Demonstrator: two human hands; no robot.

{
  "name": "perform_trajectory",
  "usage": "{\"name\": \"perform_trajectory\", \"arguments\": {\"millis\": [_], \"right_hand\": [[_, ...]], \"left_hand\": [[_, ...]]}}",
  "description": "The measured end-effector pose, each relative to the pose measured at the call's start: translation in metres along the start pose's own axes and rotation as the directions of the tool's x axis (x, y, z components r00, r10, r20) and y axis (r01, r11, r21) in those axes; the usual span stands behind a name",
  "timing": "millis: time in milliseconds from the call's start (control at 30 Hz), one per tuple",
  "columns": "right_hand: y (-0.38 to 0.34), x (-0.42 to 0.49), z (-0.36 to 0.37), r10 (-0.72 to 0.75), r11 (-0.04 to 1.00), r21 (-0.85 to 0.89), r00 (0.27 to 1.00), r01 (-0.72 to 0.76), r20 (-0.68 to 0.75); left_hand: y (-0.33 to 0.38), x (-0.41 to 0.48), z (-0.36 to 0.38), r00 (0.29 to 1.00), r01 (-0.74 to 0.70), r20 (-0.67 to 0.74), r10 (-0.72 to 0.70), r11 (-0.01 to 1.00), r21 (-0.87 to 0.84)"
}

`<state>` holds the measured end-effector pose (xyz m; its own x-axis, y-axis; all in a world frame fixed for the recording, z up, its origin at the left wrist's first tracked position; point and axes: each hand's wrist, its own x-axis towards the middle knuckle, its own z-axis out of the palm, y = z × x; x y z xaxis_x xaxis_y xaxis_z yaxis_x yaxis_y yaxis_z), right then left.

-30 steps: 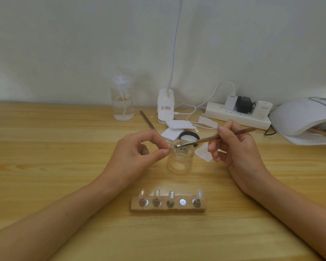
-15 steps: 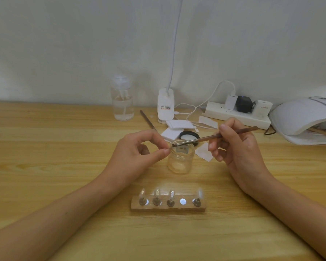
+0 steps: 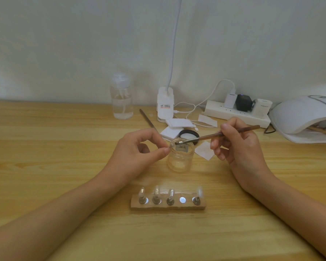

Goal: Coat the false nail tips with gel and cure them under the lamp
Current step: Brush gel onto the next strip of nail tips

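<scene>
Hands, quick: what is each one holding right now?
Left hand: closed, pinching a small clear nail tip between thumb and forefinger.
Right hand: closed, holding the brush, its bristles over the open jar.

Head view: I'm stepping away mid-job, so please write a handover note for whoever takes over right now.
Left hand: pinches a small clear tip beside the jar rim.
Right hand: holds the brush, bristles over the open jar.
Holder: four tips stand in it; the fourth slot from the left is empty.
Lamp: far right; a wooden piece shows inside, contents unclear.
Done: cannot tell which tips are already coated.
Left: coat the pinched tip, probably reseat it, then cure under the lamp.
</scene>
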<state>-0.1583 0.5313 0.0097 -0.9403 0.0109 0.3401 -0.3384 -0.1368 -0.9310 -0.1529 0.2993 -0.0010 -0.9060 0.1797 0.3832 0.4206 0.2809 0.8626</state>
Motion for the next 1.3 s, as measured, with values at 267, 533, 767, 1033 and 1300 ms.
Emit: {"name": "perform_trajectory", "arguments": {"millis": [267, 533, 767, 1033, 1300], "right_hand": [[0.001, -0.001, 0.0, -0.004, 0.999, -0.033, 1.0, 0.005, 0.007], [0.0, -0.001, 0.001, -0.021, 0.999, -0.024, 0.999, 0.022, 0.045], [-0.002, -0.001, 0.001, -0.045, 0.999, 0.017, 0.999, 0.044, 0.023], [0.001, -0.002, -0.001, -0.017, 0.996, -0.084, 1.0, 0.018, 0.019], [-0.009, 0.003, -0.012, -0.064, 0.995, -0.091, 0.984, 0.049, -0.168]], "left_hand": [[0.0, 0.0, 0.0, 1.0, 0.001, 0.007, -0.001, 1.0, -0.008], [0.0, 0.0, 0.0, 1.0, 0.011, 0.008, -0.011, 1.0, -0.01], [0.001, 0.0, 0.0, 1.0, 0.011, 0.007, -0.011, 1.0, -0.016], [0.001, 0.0, 0.0, 1.0, 0.005, 0.006, -0.005, 1.0, -0.008], [-0.001, 0.0, -0.001, 1.0, -0.022, 0.008, 0.022, 1.0, 0.014]]}}
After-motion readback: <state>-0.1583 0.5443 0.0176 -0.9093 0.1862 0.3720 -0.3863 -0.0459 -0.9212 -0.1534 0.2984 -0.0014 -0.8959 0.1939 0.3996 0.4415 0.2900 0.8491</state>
